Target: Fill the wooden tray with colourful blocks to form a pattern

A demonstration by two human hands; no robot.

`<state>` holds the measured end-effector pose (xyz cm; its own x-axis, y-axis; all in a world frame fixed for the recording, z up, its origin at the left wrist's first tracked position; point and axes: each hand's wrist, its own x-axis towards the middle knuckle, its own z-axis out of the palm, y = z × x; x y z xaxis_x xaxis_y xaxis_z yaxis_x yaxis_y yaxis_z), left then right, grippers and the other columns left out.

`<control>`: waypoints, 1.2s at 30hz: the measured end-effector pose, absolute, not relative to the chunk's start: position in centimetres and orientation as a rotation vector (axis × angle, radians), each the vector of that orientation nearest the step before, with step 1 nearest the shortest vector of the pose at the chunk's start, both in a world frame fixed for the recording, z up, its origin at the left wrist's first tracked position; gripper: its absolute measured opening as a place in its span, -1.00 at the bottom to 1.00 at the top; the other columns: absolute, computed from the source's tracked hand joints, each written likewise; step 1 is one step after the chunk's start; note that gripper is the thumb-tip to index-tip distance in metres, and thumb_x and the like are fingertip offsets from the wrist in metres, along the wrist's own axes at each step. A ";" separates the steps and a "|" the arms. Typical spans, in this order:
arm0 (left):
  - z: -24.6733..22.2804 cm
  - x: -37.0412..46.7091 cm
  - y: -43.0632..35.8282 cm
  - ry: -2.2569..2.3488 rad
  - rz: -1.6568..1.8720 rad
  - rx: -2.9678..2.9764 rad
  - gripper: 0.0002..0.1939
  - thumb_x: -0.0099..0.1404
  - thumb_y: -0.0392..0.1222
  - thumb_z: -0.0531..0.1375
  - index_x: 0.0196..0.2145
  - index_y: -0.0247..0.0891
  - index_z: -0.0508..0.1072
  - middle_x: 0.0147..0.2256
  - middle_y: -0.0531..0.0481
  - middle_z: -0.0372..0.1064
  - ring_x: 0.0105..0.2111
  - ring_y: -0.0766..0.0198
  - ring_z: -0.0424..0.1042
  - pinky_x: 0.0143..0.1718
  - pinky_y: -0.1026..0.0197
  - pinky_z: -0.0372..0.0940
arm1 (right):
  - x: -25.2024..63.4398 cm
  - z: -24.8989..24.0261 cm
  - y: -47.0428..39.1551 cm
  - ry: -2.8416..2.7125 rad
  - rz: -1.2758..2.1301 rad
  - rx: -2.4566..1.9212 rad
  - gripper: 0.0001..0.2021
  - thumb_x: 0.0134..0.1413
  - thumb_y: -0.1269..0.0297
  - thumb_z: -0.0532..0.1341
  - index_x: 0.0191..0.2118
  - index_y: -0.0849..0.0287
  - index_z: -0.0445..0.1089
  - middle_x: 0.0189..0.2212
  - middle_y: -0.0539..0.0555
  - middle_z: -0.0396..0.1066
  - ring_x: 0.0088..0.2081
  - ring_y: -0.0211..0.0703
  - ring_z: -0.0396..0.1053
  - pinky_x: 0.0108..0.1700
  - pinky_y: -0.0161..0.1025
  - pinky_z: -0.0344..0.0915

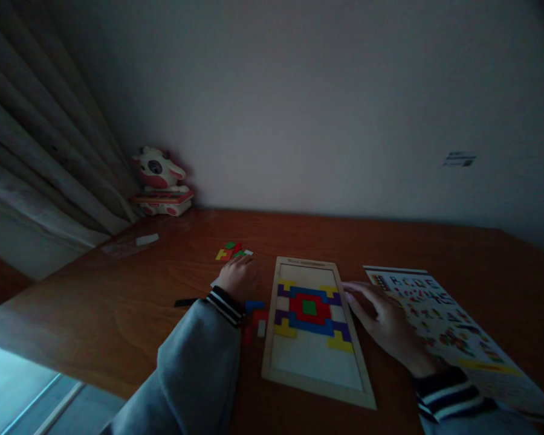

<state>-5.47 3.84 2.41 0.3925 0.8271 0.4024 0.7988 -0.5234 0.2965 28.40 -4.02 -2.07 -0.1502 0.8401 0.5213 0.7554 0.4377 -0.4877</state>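
Note:
A wooden puzzle board (315, 365) lies on the table in front of me. Flat coloured pieces form a pattern across its middle: a green centre (309, 307), a red ring (295, 309), then blue, purple, white and yellow pieces. My right hand (385, 326) has thumb and index fingertips against the board's right edge, with the fingers bent around it. To the left of the board, my left hand (238, 279) is back up at a small group of loose pieces (229, 246). Its fingertips point down and are mostly hidden, so any piece in them cannot be seen.
Red, blue and white loose pieces (256, 317) lie beside my left sleeve. A printed pattern sheet (462, 344) is right of my right hand. A thin black object (185, 302) lies at left. A cow toy keyboard (162, 184) stands by the curtain (49, 133).

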 end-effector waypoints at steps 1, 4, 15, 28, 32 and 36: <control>2.8 -6.8 3.8 1.526 0.668 2.602 -0.75 0.30 -0.29 0.08 -0.21 -0.24 0.56 -0.16 -0.19 0.51 -0.16 0.04 0.47 -0.03 0.02 0.34 | 28.5 -2.1 -4.0 -1.922 0.133 -1.340 -0.76 0.30 0.20 0.12 0.02 0.02 0.38 -0.05 0.09 0.50 -0.02 -0.05 0.46 0.02 -0.04 0.42; 3.3 -10.6 2.9 1.478 0.494 2.647 -0.70 0.25 -0.33 0.07 -0.16 -0.17 0.56 -0.11 -0.11 0.53 -0.08 0.08 0.48 -0.01 0.09 0.35 | 28.5 -2.0 -3.9 -1.917 0.106 -1.311 -0.79 0.29 0.20 0.12 -0.02 0.01 0.39 -0.09 0.09 0.51 -0.06 -0.04 0.48 -0.02 -0.05 0.44; 2.8 -14.6 1.1 1.521 0.356 2.676 -0.74 0.32 -0.22 0.09 -0.21 -0.13 0.59 -0.22 -0.10 0.47 -0.18 0.13 0.43 -0.12 0.16 0.34 | 16.2 2.9 -3.3 -2.257 0.235 -1.219 -0.87 0.24 0.29 0.16 -0.17 0.01 0.45 -0.20 0.06 0.51 -0.13 -0.05 0.45 -0.06 -0.03 0.37; 0.8 -14.3 1.5 1.562 0.349 2.672 -0.75 0.38 -0.20 0.11 -0.09 -0.10 0.57 -0.14 -0.13 0.38 -0.14 0.10 0.35 -0.01 0.03 0.32 | 5.8 0.8 3.2 -2.186 0.569 -1.540 -0.65 0.01 -0.01 0.36 -0.24 0.19 0.47 -0.27 0.16 0.51 -0.26 -0.06 0.48 -0.29 -0.21 0.31; 0.6 -14.6 1.8 1.473 0.399 2.670 -0.72 0.39 -0.22 0.10 -0.06 -0.05 0.56 -0.06 -0.11 0.44 -0.07 0.10 0.39 0.06 0.02 0.28 | 5.5 0.7 3.8 -2.176 0.579 -1.568 -0.68 -0.02 -0.01 0.38 -0.29 0.14 0.49 -0.28 0.13 0.50 -0.25 -0.08 0.47 -0.25 -0.22 0.31; 1.0 -14.4 1.9 1.390 0.400 2.639 -0.67 0.38 -0.29 0.07 -0.03 -0.06 0.55 -0.02 -0.08 0.49 -0.05 0.11 0.44 0.09 0.03 0.27 | 5.9 0.6 4.3 -2.165 0.583 -1.565 -0.68 -0.06 0.02 0.41 -0.27 0.14 0.50 -0.25 0.13 0.49 -0.23 -0.09 0.46 -0.21 -0.21 0.32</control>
